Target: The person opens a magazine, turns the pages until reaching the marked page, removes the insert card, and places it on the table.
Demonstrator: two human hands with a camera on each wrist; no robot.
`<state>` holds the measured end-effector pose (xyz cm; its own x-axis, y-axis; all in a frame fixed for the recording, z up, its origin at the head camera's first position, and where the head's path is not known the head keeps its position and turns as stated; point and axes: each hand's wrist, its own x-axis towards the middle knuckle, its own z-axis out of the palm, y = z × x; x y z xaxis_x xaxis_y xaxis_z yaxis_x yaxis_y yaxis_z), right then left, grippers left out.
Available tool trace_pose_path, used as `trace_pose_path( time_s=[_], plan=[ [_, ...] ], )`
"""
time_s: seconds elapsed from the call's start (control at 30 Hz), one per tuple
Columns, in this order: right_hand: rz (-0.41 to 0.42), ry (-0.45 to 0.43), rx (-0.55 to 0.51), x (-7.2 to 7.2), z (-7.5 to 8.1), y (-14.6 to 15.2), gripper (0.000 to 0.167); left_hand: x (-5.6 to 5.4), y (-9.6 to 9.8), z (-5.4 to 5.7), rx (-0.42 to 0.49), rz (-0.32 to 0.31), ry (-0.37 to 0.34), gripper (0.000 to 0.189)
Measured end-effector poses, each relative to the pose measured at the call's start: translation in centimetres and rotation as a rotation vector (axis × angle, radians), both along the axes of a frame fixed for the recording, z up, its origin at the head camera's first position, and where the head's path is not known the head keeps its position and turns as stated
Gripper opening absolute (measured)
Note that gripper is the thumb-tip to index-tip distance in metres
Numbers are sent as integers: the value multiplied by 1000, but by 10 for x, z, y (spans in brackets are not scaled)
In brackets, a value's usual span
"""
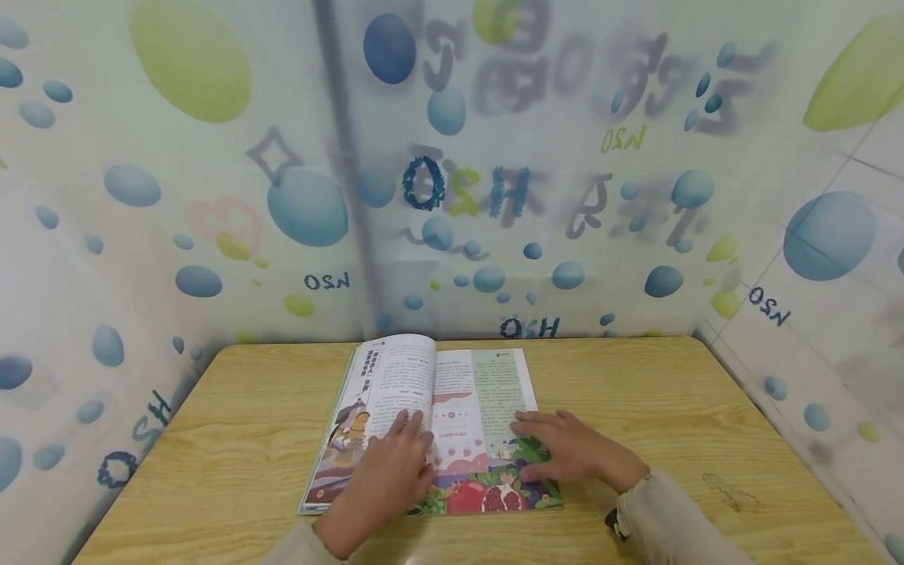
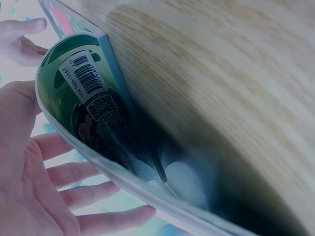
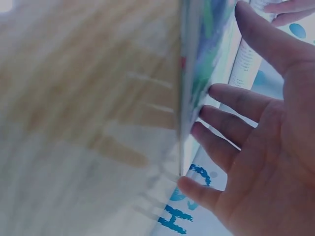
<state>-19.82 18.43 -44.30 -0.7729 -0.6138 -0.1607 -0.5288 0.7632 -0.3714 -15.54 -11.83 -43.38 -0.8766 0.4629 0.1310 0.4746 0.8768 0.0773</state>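
An open magazine (image 1: 455, 443) lies on the wooden table, its left page (image 1: 402, 369) bulging up near the spine and its right page printed with pomegranates (image 1: 469, 498). My left hand (image 1: 391, 475) rests on the lower part of the left page, fingers pointing away from me. In the left wrist view, its extended fingers lie against the curved pages, and a green cover with a barcode (image 2: 87, 76) shows underneath, bowed off the table. My right hand (image 1: 568, 451) touches the right page near its outer edge. The right wrist view shows its fingers (image 3: 221, 142) spread along the magazine.
The wooden table (image 1: 636, 384) reaches out on both sides of the magazine. A pale curtain (image 1: 565, 290) with blue and green spots and letters stands behind and at both sides. Something dark (image 1: 616, 524) is at the right sleeve's cuff.
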Motion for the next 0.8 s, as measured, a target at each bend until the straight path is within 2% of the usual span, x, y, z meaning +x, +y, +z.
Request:
trace_pose_path(
  time_s=[0.23,0.57,0.8],
  plan=[
    [14,9,14,-13,10,-9,68,-1,0,-2,3,-10,-11,36],
    [36,63,-42,-39,18,-37,65,-3,1,-7,-3,-44,47,35],
    [-24,65,-56,-51,16,-63,60,-2,1,-5,-10,-27,-7,37]
  ],
)
